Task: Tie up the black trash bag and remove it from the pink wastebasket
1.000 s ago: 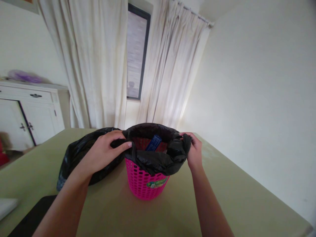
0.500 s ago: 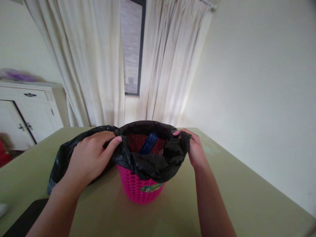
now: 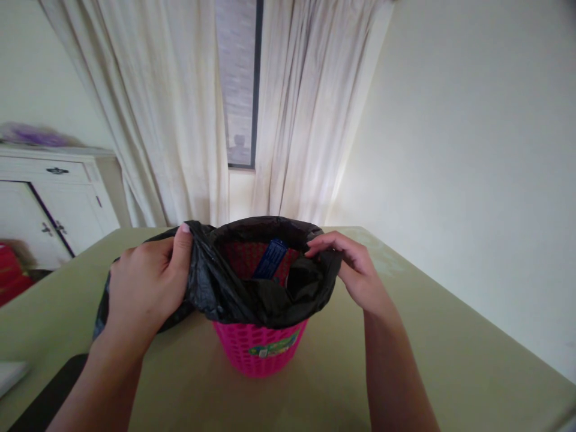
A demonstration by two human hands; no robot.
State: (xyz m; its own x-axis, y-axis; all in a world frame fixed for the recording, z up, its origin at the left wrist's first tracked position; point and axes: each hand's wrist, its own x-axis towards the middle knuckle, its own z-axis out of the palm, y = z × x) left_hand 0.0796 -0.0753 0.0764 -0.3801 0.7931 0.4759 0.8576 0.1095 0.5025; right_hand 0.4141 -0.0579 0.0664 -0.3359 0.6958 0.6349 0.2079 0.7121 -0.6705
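— Since the earlier frame, what has moved?
— Both hands have climbed up the black bag (image 3: 234, 297). The left hand (image 3: 144, 282) now bunches its left edge higher, thumb up by the rim; the right hand (image 3: 355, 270) has shifted in over the right edge.

— Where does the bag sit?
— Draped over the mouth of the pink basket (image 3: 261, 354), which stands upright at the middle of the green worktop (image 3: 450, 360). More black plastic trails off to the left behind the left hand. A blue packet (image 3: 270, 259) shows inside the basket.

— And the fingers?
— Left fingers are curled closed on a fold of bag. Right fingers are bent, pinching the bag's right edge.

— Around it?
— Pale curtains (image 3: 306, 108) behind, a white cabinet (image 3: 49, 198) far left, a dark mat (image 3: 49, 396) at the near left corner.
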